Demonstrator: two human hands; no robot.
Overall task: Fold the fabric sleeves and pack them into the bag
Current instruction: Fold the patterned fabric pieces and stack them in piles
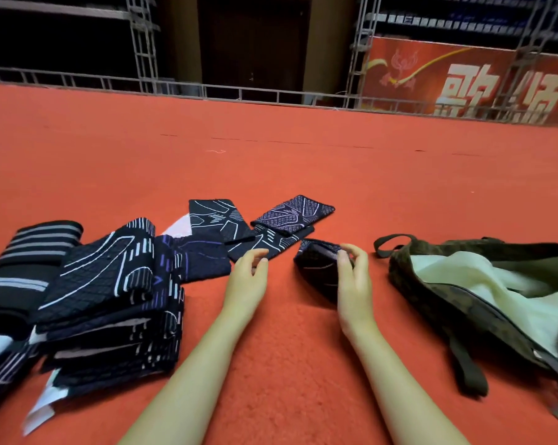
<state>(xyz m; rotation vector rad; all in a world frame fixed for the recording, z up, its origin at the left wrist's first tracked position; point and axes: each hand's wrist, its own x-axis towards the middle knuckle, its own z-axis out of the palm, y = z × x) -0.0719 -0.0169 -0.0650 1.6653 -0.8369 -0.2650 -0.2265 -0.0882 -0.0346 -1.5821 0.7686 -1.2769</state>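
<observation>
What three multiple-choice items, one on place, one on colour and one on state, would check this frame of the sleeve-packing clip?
1. Where does the bag lie relative to the hands?
A. To the person's right
B. To the person's left
C. Between the forearms

2. What colour is the carpet under everything?
A. Grey
B. Orange-red
C. Green

3. What is the right hand doing?
A. Resting flat on the carpet
B. Reaching inside the bag
C. Holding a folded dark sleeve

Answers:
1 A: the bag sits at the right edge, open, with pale cloth showing inside, beyond the right hand.
2 B: the floor covering is orange-red across the whole view.
3 C: its fingers curl around the folded sleeve, while the left hand hovers beside it with loosely curled fingers, holding nothing.
</observation>
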